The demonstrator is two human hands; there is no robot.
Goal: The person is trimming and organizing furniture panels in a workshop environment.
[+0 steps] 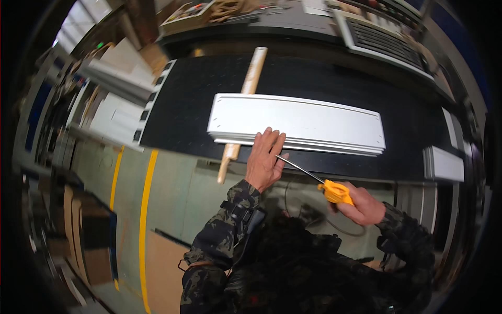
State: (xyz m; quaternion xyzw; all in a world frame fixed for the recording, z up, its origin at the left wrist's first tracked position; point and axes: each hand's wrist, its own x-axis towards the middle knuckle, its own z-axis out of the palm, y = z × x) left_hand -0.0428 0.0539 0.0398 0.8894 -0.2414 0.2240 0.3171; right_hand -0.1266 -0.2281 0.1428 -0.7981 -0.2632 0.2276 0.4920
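A stack of long white panels (298, 115) lies across a black-topped bench, with small slots near the ends of the top panel. My left hand (264, 159) rests its outstretched fingers on the stack's near edge, open and not wrapped round it. In my right hand (363, 205), closed, is a yellow air blow gun (336, 192) with a long thin metal nozzle. The nozzle points up and left, its tip beside my left thumb. Beneath the stack a wooden stick (253, 73) runs crosswise, its ends showing on the far and near sides.
The black bench top (193, 83) extends around the stack. More white panels (444, 163) lie at its right end. A dark-slatted frame (384, 42) and an open box (188, 15) stand behind. Yellow lines (148, 209) mark the floor at left, near brown boards (164, 267). A thin hose (345, 230) hangs below.
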